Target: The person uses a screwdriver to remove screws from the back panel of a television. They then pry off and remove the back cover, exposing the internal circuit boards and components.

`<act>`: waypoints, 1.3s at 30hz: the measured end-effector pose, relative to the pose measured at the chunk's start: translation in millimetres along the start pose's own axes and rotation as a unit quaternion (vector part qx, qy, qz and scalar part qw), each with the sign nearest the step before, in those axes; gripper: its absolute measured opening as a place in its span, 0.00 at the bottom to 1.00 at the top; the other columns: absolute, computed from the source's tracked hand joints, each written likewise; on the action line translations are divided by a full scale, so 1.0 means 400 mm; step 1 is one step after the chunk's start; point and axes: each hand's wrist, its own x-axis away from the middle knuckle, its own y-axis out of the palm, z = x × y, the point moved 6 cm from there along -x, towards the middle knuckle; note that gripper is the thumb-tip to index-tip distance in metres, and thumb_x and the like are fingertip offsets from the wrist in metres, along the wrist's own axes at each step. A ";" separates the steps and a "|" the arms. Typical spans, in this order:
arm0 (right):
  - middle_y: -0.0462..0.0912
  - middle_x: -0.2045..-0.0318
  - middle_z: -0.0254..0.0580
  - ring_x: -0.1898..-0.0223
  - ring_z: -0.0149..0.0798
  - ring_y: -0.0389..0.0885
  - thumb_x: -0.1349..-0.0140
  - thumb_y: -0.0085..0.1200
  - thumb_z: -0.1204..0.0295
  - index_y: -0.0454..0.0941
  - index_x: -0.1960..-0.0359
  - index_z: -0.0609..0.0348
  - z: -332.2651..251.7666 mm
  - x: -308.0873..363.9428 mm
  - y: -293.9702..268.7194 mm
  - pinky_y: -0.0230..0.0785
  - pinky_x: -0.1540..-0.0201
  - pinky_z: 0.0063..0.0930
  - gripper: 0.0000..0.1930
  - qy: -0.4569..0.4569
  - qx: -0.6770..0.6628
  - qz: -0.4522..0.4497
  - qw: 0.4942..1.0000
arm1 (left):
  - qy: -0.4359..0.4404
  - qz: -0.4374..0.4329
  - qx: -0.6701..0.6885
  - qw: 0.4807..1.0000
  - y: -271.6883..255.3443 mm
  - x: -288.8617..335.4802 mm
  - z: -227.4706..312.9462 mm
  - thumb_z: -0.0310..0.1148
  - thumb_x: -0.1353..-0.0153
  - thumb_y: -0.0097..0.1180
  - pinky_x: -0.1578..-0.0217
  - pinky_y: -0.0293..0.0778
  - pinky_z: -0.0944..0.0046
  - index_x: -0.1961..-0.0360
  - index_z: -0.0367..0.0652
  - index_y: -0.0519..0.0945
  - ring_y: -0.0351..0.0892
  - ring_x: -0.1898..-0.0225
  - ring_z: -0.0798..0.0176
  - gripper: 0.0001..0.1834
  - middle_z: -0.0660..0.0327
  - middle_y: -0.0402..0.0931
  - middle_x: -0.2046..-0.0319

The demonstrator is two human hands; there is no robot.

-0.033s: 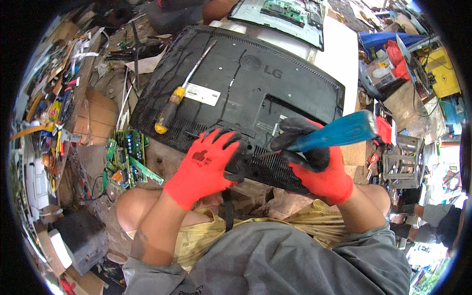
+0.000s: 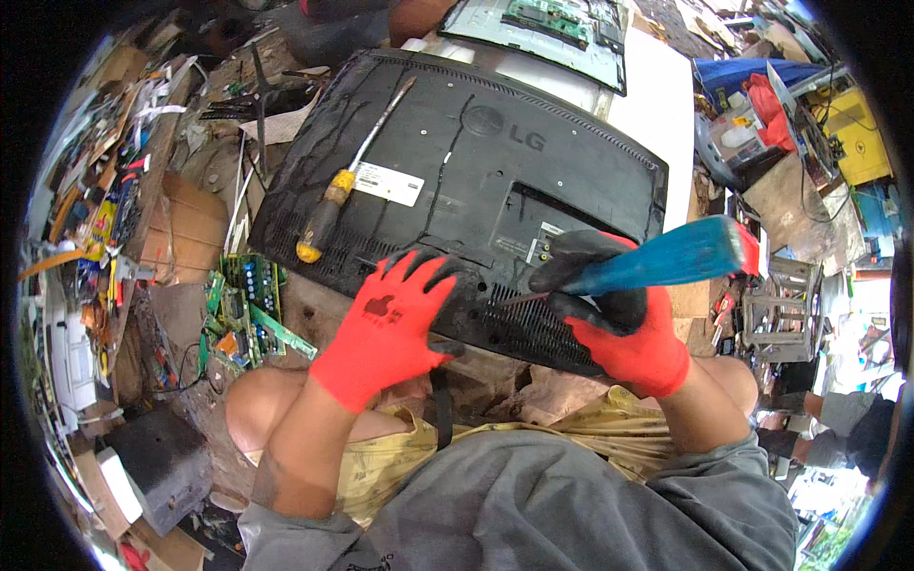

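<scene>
1. Blue-handled screwdriver (image 2: 628, 269) is pinched between the thumb and fingers of the right hand (image 2: 628, 333); from that grip its handle points toward 3 o'clock, its thin shaft toward 8.
2. Left hand (image 2: 390, 319), toward 9 o'clock from the shaft's tip, lies palm down over the near edge, fingers spread, no held object visible.
3. Beneath both hands lies the black monitor (image 2: 476, 181), back up, long axis running from about 10 to 4 o'clock. The tip sits by its vent slots (image 2: 533, 330), toward 4 o'clock from a round hole (image 2: 483, 286); I cannot tell whether it touches.
4. Yellow-and-black screwdriver (image 2: 330, 205) rests on the monitor at 11 o'clock from the left hand, its tip toward 1.
5. Farther, at 12 o'clock, is a grey panel (image 2: 609, 71) bearing a green circuit board (image 2: 546, 24).
</scene>
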 end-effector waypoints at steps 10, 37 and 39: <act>0.78 0.52 0.48 0.51 0.43 0.80 0.50 0.62 0.85 0.77 0.53 0.62 0.036 -0.019 -0.038 0.71 0.48 0.32 0.20 0.035 -0.147 0.021 0.988 | -0.046 -0.122 -0.023 0.991 -0.039 0.032 -0.006 0.49 0.55 0.69 0.33 0.57 0.40 0.38 0.45 0.72 0.60 0.32 0.39 0.42 0.54 0.63 0.32; 0.80 0.60 0.45 0.59 0.50 0.84 0.38 0.52 0.84 0.68 0.44 0.58 0.117 -0.064 -0.033 0.80 0.62 0.39 0.20 0.131 -0.379 0.155 0.903 | -0.048 -0.028 0.015 0.998 -0.041 0.013 0.001 0.46 0.57 0.72 0.35 0.59 0.41 0.41 0.46 0.75 0.65 0.36 0.40 0.39 0.50 0.69 0.39; 0.80 0.61 0.45 0.60 0.49 0.84 0.40 0.51 0.86 0.68 0.45 0.58 0.112 -0.061 -0.048 0.79 0.62 0.39 0.21 0.106 -0.348 0.151 0.919 | -0.047 -0.067 -0.022 0.996 -0.046 0.026 -0.002 0.48 0.57 0.71 0.35 0.58 0.39 0.40 0.47 0.75 0.63 0.35 0.39 0.41 0.50 0.68 0.38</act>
